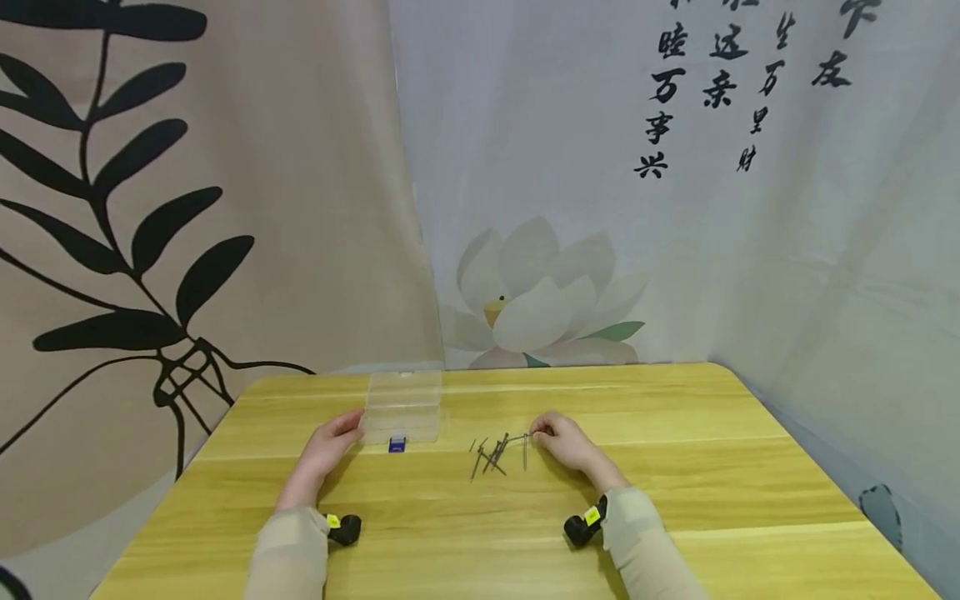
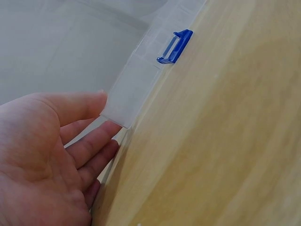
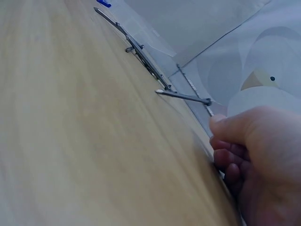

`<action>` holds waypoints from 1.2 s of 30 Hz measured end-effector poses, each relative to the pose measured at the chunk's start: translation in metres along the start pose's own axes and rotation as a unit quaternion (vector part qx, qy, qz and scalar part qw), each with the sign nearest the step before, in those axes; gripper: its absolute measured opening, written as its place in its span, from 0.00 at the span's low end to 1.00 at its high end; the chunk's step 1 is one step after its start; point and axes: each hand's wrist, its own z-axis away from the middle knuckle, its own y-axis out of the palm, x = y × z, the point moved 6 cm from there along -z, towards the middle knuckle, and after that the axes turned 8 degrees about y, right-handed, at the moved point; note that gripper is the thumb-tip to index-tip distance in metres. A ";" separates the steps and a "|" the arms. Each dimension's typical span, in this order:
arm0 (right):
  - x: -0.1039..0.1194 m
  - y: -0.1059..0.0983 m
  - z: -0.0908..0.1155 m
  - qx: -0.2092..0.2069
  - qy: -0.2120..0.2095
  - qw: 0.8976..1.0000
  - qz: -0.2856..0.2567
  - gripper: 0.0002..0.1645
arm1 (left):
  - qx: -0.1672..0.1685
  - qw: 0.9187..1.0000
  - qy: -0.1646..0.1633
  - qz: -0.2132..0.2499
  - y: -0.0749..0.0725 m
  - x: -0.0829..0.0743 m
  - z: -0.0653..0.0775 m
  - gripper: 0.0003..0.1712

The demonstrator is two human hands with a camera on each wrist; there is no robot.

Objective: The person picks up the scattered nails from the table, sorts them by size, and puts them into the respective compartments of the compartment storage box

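Observation:
A clear plastic box (image 1: 402,423) with a blue latch (image 1: 397,444) stands on the table with its lid raised at the back. My left hand (image 1: 335,440) touches the left end of the box, its thumb and fairly straight fingers at the corner in the left wrist view. To the right of the box lies a loose pile of grey metal nails (image 1: 491,456). My right hand (image 1: 564,439) pinches one end of a thin nail (image 3: 188,81) between thumb and curled fingers. Another nail (image 3: 186,96) lies across or beside it, pointing toward me.
The wooden table (image 1: 450,533) reaches back to a printed cloth backdrop (image 1: 540,167) with leaves, a flower and writing. A black wrist camera (image 1: 345,530) sits on the left sleeve, and a second wrist camera (image 1: 585,523) on the right one.

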 end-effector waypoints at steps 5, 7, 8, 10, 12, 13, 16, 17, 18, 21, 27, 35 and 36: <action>0.002 -0.005 0.000 -0.032 0.005 0.999 -0.018 0.04 | -0.003 1.000 -0.004 0.003 0.000 0.000 0.000 0.28; 0.002 -0.007 0.000 -0.046 0.007 0.999 -0.024 0.05 | -0.004 1.000 -0.004 0.005 0.000 0.001 -0.001 0.28; 0.003 -0.008 0.000 -0.053 0.009 0.998 -0.027 0.05 | -0.004 1.000 -0.003 0.005 0.000 0.001 -0.001 0.28; 0.004 -0.009 0.000 -0.066 0.010 0.997 -0.030 0.05 | -0.002 1.000 -0.002 0.006 -0.001 0.000 -0.001 0.28; 0.004 -0.010 0.001 -0.070 0.016 0.997 -0.037 0.05 | 0.000 1.000 -0.001 0.006 0.000 0.001 -0.001 0.28; 0.004 -0.010 0.001 -0.071 0.018 0.997 -0.040 0.05 | 0.000 1.000 -0.001 0.006 0.000 0.001 -0.001 0.28; 0.004 -0.010 0.002 -0.072 0.028 0.996 -0.050 0.06 | 0.001 1.000 0.003 0.005 -0.001 0.001 -0.001 0.28; 0.004 -0.010 0.002 -0.072 0.030 0.996 -0.053 0.06 | 0.000 1.000 0.003 0.006 -0.001 0.001 -0.001 0.28; 0.004 -0.009 0.002 -0.072 0.032 0.995 -0.057 0.06 | 0.000 1.000 0.004 0.006 -0.001 0.001 -0.001 0.28; 0.005 -0.010 0.003 -0.080 0.033 0.994 -0.065 0.08 | -0.001 1.000 0.003 0.007 -0.002 0.001 0.000 0.28; 0.005 -0.012 0.002 -0.101 0.031 0.992 -0.071 0.08 | -0.001 1.000 0.004 0.008 0.000 0.000 0.000 0.28; 0.004 -0.012 0.002 -0.101 0.036 0.991 -0.080 0.07 | -0.002 1.000 0.007 0.005 -0.001 0.002 -0.001 0.28; 0.004 -0.012 0.002 -0.101 0.038 0.991 -0.079 0.07 | -0.003 1.000 0.007 0.004 -0.001 0.002 -0.001 0.28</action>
